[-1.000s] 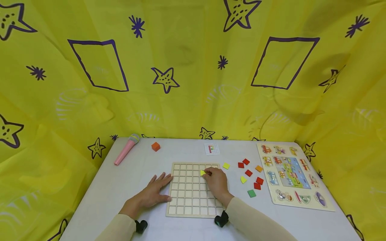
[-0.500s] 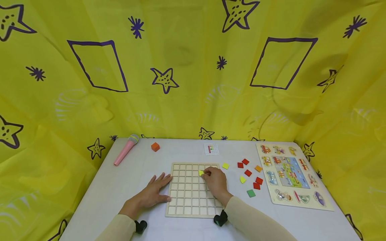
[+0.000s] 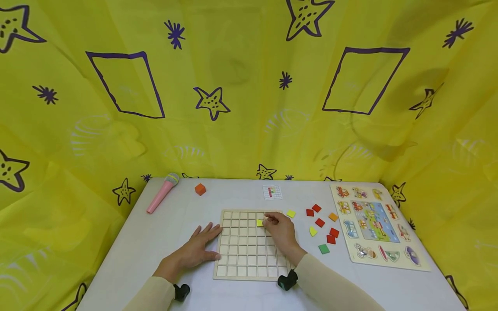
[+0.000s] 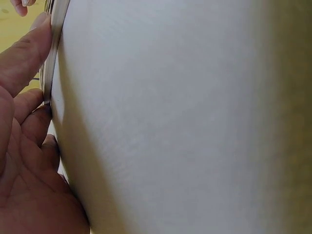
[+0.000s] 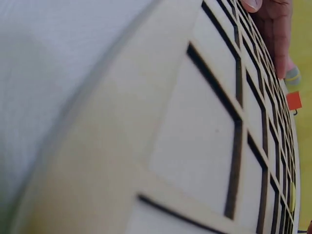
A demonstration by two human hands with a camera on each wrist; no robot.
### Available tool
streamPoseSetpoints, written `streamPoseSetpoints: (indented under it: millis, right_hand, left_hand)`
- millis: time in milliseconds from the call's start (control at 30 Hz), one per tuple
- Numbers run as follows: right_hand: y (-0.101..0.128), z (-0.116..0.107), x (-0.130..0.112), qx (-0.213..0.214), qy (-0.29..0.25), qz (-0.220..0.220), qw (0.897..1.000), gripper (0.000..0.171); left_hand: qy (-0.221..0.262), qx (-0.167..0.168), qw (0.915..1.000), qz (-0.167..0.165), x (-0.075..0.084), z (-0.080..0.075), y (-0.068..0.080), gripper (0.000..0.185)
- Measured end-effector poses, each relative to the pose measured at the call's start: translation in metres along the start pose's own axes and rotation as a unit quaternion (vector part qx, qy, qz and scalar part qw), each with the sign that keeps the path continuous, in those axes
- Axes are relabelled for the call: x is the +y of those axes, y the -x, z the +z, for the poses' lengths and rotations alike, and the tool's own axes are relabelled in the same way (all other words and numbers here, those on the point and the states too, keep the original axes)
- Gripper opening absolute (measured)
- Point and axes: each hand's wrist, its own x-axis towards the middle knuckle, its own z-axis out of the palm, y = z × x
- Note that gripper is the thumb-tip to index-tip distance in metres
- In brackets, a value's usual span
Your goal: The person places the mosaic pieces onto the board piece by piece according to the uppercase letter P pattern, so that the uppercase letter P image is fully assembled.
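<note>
A wooden grid board (image 3: 217, 275) lies on the white table in front of me. One yellow square tile (image 3: 259, 223) sits at a cell in its upper right part. My right hand (image 3: 283, 233) is just beside that tile, thumb tip at the tile's right edge and index finger raised apart from it. My left hand (image 3: 196, 249) rests flat on the table, fingers spread, thumb and fingertips against the board's left edge. In the left wrist view its thumb (image 4: 29, 53) touches the board's side (image 4: 57, 29). The right wrist view shows mostly bare cells (image 5: 195, 131).
Right of the board lie several red tiles (image 3: 320, 222), a yellow tile (image 3: 291, 214), a rounded yellow piece (image 3: 313, 232), an orange tile (image 3: 333, 217) and a green tile (image 3: 324, 249). Behind it are a pattern card (image 3: 266, 193), orange cube (image 3: 200, 189) and pink microphone (image 3: 159, 198). A picture puzzle (image 3: 352, 250) lies far right.
My right hand's fingers have parted from the yellow tile and the hand has shifted slightly right. The tile stays on the board. My left hand has not moved.
</note>
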Motion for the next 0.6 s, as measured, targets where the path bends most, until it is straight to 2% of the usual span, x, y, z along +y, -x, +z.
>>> streamPoseSetpoints:
  millis: [267,433,600]
  right_hand:
    - [-0.001,-0.014,-0.004,0.009,-0.005,0.025,1.000,0.025]
    - [-0.003,-0.032,-0.001,0.014,0.006,0.040,0.999,0.029]
    - [-0.007,-0.056,0.007,0.028,0.018,0.036,0.999,0.032]
  left_hand:
    - [0.000,0.002,1.0000,0.000,0.001,0.000,0.001,0.090]
    - [0.001,0.001,1.0000,-0.001,0.002,0.000,0.001,0.090]
    - [0.005,0.000,1.0000,-0.002,0.001,-0.001,0.001,0.090]
